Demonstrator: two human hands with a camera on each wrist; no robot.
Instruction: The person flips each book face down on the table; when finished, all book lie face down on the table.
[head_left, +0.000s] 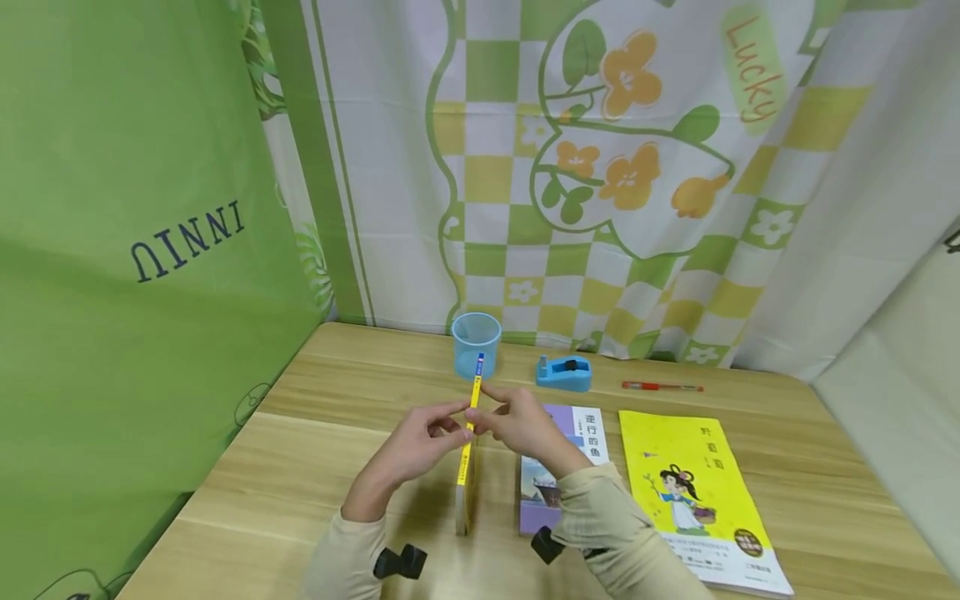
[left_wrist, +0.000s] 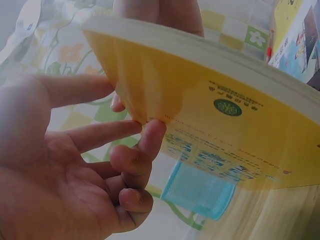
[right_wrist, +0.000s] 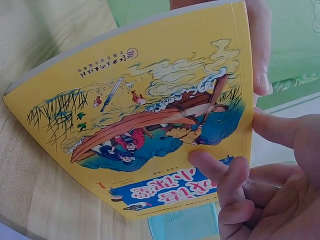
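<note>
A yellow picture-covered book stands upright on edge, its narrow spine facing up toward the head camera. My left hand grips it from the left, fingertips on the yellow back cover near the spine. From the other side my right hand holds it, thumb at the spine and bent fingers against the front cover, which shows a wooden boat. Behind the book is a light blue mesh pen cup. Below the right forearm lies a purple and white book, partly covered.
Another yellow book with a cartoon figure lies flat at the right. A blue tape dispenser and a red pen lie along the back of the wooden table. Patterned curtains hang behind it.
</note>
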